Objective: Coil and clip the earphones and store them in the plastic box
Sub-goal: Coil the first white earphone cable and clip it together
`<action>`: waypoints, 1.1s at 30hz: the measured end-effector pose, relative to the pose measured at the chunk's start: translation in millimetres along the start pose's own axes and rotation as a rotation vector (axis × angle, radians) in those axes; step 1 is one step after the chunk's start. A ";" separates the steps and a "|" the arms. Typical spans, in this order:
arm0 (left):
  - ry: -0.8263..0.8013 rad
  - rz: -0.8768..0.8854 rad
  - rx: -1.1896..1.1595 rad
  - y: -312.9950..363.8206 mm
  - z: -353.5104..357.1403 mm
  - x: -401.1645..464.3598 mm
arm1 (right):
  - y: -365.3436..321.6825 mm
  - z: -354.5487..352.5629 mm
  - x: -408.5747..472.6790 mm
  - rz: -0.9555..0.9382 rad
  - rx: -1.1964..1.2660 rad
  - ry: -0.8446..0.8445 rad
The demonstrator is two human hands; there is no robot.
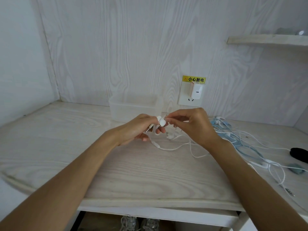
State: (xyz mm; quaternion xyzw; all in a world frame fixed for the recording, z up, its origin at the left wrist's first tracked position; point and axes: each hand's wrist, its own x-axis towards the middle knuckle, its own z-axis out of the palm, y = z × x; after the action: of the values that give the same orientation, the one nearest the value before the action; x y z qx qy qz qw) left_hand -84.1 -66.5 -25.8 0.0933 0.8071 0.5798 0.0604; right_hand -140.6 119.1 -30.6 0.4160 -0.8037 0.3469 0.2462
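Between both hands, left hand [141, 129] grips the half-coiled white wired earphones [160, 122], right hand [191, 125] fingers pinch the cord. Clipping's left; translucent plastic box [135, 107] sits just behind, looks empty.

plastic box [133, 106] behind hands [166, 127] | earphones [236, 135] right on desk [116, 172]

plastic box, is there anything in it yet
No, the plastic box at the back of the desk looks empty, with its translucent walls showing nothing inside.
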 end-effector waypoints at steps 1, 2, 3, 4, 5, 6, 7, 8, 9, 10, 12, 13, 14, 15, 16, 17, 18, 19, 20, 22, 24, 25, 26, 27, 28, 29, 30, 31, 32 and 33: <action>-0.007 0.014 0.041 -1.4 0.2 0.1 | -0.5 0.4 -0.5 -0.014 -0.036 -0.008; -0.022 0.032 0.076 -2.6 0.6 0.0 | -1.2 0.8 -0.8 -0.022 -0.080 -0.019; -0.033 0.044 0.106 -3.8 1.2 0.1 | -2.1 1.2 -1.3 -0.022 -0.126 -0.032; -0.035 0.054 0.130 -4.8 1.9 0.1 | -2.8 2.1 -1.8 -0.014 -0.164 -0.044; -0.024 0.070 0.154 -5.8 2.1 0.2 | -3.5 4.0 -1.6 -0.002 -0.188 -0.051; -0.008 0.093 0.177 -5.9 2.8 0.6 | -4.2 6.0 -1.2 0.013 -0.196 -0.051; 0.008 0.117 0.191 -6.3 3.4 0.8 | -4.6 7.7 -0.2 0.030 -0.193 -0.044; 0.017 0.136 0.189 -6.2 3.7 0.7 | -5.0 8.9 1.1 0.045 -0.184 -0.034; 0.017 0.147 0.177 -6.5 3.5 0.6 | -4.8 9.7 2.1 0.057 -0.176 -0.024; 0.012 0.150 0.164 -6.6 2.7 0.4 | -4.6 9.9 3.0 0.067 -0.166 -0.022; -0.003 0.139 0.147 -5.8 0.3 -0.7 | -3.6 8.9 3.5 0.086 -0.119 -0.035; -0.015 0.128 0.131 -4.7 -0.5 -1.4 | -3.1 7.1 3.2 0.097 -0.078 -0.039; -0.033 0.113 0.104 -2.9 -1.0 -2.1 | -3.0 4.7 2.8 0.113 -0.026 -0.035; -0.055 0.097 0.068 -1.1 -1.6 -2.9 | -3.6 2.0 2.5 0.134 0.035 -0.030; -0.077 0.081 0.033 0.5 -2.4 -3.8 | -4.2 -0.8 2.5 0.158 0.100 -0.030; -0.097 0.066 0.006 1.8 -3.3 -4.9 | -4.4 -3.3 2.8 0.182 0.155 -0.045; -0.113 0.052 -0.006 2.4 -4.3 -5.8 | -4.9 -5.5 3.1 0.206 0.194 -0.074; -0.124 0.040 -0.008 2.6 -5.0 -6.2 | -5.2 -7.1 3.3 0.230 0.221 -0.112; -0.132 0.027 -0.011 2.5 -5.3 -6.2 | -5.5 -8.5 3.4 0.255 0.247 -0.148; -0.140 -0.002 -0.053 3.6 -4.7 -6.7 | -5.4 -11.8 3.2 0.292 0.306 -0.183; -0.140 -0.026 -0.138 6.4 -4.3 -6.7 | -5.9 -15.4 3.1 0.307 0.362 -0.185; -0.129 -0.041 -0.193 7.5 -4.4 -6.7 | -6.2 -16.5 3.2 0.310 0.384 -0.187; -0.112 -0.056 -0.242 8.3 -4.7 -6.4 | -6.5 -17.3 3.2 0.311 0.397 -0.188; -0.097 -0.063 -0.262 8.7 -4.8 -6.4 | -6.1 -17.3 3.1 0.314 0.399 -0.189; -0.088 -0.060 -0.241 8.3 -4.7 -6.3 | -5.6 -17.4 2.7 0.319 0.389 -0.190; -0.092 -0.050 -0.196 7.8 -3.8 -6.5 | -5.0 -17.3 2.4 0.326 0.373 -0.194; -0.100 -0.039 -0.154 7.6 -2.6 -6.7 | -4.5 -17.4 2.2 0.334 0.355 -0.200; -0.105 -0.028 -0.128 7.4 -1.3 -6.9 | -4.4 -17.8 1.6 0.340 0.345 -0.203; -0.101 -0.015 -0.121 7.8 -0.4 -7.0 | -4.6 -18.2 1.4 0.343 0.343 -0.203; -0.089 0.000 -0.127 8.3 0.3 -6.6 | -5.1 -18.8 1.3 0.345 0.352 -0.199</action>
State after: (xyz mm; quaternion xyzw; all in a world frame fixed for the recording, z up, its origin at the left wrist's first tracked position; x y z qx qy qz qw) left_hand -76.9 -65.1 -18.1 0.1149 0.7653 0.6251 0.1018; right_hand -135.0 130.7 -16.0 0.3414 -0.8103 0.4756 0.0267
